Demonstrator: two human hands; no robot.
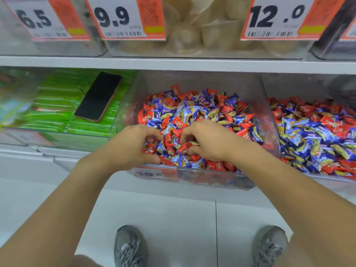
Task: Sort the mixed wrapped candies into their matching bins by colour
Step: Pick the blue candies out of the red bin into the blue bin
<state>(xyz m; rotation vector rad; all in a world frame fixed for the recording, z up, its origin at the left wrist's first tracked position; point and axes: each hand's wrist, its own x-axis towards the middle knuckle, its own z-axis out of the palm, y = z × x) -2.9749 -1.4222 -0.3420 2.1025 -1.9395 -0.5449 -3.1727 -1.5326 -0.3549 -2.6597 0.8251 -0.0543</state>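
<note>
Candies (pixel 192 110) heaped to bin rim (pixel 212 171), left hand (pixel 134 145), right hand (pixel 208 141) (each grip curled on wrappers)

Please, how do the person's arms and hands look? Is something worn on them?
Both arms are bare up to the frame edge: no sleeves show. The left hand and right hand wear no gloves, rings or watch that I can see.

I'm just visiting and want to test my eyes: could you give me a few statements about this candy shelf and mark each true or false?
1. Both hands, left hand and right hand, are in the middle bin. True.
2. That bin holds only red candies. False: red and blue candies are mixed.
3. A phone lies on the green packets. True.
4. The right-hand bin is sorted. False: it is mixed too.
</note>
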